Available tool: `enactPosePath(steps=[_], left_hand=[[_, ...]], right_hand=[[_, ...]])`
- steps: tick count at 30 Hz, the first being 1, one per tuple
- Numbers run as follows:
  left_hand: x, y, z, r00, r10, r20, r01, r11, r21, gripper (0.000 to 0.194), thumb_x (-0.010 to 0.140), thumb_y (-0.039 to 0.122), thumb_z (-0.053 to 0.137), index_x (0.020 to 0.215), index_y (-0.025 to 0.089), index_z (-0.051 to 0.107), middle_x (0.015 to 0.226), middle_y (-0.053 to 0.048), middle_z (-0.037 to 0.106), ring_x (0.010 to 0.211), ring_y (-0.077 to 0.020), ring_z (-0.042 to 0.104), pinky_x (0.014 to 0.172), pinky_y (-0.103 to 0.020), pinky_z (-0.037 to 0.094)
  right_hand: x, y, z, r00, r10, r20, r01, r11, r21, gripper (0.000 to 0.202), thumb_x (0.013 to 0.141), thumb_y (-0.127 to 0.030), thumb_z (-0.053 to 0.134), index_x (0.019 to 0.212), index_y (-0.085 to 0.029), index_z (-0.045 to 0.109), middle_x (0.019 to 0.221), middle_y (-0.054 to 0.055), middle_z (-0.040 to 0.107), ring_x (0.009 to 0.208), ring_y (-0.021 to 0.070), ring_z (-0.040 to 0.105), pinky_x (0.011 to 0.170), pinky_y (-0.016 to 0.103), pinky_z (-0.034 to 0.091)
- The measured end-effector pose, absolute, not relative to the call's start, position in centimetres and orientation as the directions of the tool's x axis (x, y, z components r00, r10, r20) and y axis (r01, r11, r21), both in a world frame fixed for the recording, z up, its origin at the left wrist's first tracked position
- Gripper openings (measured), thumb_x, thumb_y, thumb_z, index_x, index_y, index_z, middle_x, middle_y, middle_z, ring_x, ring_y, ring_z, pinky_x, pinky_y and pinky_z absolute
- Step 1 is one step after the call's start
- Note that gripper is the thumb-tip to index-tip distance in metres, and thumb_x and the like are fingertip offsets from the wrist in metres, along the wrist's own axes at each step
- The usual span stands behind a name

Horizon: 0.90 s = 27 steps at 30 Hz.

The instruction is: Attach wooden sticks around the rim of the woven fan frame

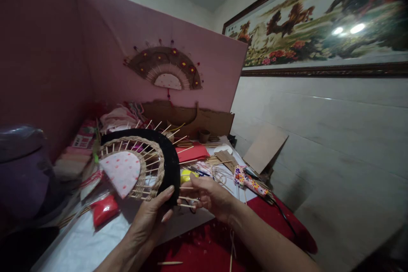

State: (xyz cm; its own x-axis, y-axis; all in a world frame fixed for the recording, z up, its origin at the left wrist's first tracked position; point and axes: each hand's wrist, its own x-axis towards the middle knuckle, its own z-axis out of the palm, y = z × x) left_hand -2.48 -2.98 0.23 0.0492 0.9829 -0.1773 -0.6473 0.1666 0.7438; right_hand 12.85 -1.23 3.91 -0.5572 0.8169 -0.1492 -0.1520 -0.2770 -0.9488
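Note:
A half-round woven fan [172, 165] is tilted in front of me. It has a black outer band, thin wooden sticks jutting past the rim, twisted tan cord rows and a white half-disc [123, 170] with pink dots. My left hand [151, 212] grips the black band at its lower right end, thumb on top. Beside that end, my right hand [207, 197] has its fingers curled at the stick tips. A small dark piece [198, 199] shows at one tip by those fingers; its kind is too small to tell.
A finished fan [165, 68] hangs on the pink board behind. A flowered glue gun [251, 182] lies at the right, its cable trailing. Red packet [104, 210], red paper [194, 153], yellow round item [188, 175], cardboard [266, 146], a small brown pot [204, 136] and a purple bin [24, 174] surround the work.

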Motion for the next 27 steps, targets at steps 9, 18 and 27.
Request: enactPosePath(steps=[9, 18, 27], left_hand=[[-2.5, -2.8, 0.0, 0.027, 0.98, -0.2, -0.656, 0.168, 0.736, 0.016, 0.058, 0.018, 0.073, 0.069, 0.009, 0.064, 0.056, -0.001, 0.06, 0.039, -0.0044, 0.047, 0.027, -0.011, 0.028], [-2.5, -2.6, -0.4, 0.05, 0.984, -0.174, -0.625, 0.166, 0.763, 0.024, 0.064, 0.018, 0.069, 0.086, 0.011, 0.064, 0.067, -0.007, 0.065, 0.048, -0.0102, 0.056, 0.029, -0.012, 0.029], [-2.4, -2.6, -0.5, 0.052, 0.98, -0.191, -0.635, 0.18, 0.751, 0.025, 0.062, 0.019, 0.07, 0.085, 0.012, 0.065, 0.065, -0.006, 0.066, 0.047, -0.0096, 0.056, 0.028, -0.012, 0.029]], right_hand=[[12.9, 0.3, 2.8, -0.584, 0.8, -0.139, -0.216, -0.318, -0.923, 0.037, 0.077, -0.046, 0.053, 0.077, -0.011, 0.063, 0.069, 0.004, 0.059, 0.059, 0.0096, 0.053, 0.051, 0.02, 0.035], [12.9, 0.7, 2.9, -0.601, 0.792, -0.113, -0.25, -0.32, -0.914, 0.034, 0.072, -0.042, 0.062, 0.089, -0.014, 0.063, 0.079, 0.004, 0.061, 0.065, 0.0094, 0.054, 0.059, 0.022, 0.039], [13.2, 0.9, 2.3, -0.587, 0.804, -0.1, -0.325, -0.347, -0.88, 0.032, 0.071, -0.034, 0.064, 0.095, -0.014, 0.057, 0.082, 0.005, 0.062, 0.068, 0.0111, 0.057, 0.064, 0.024, 0.041]])
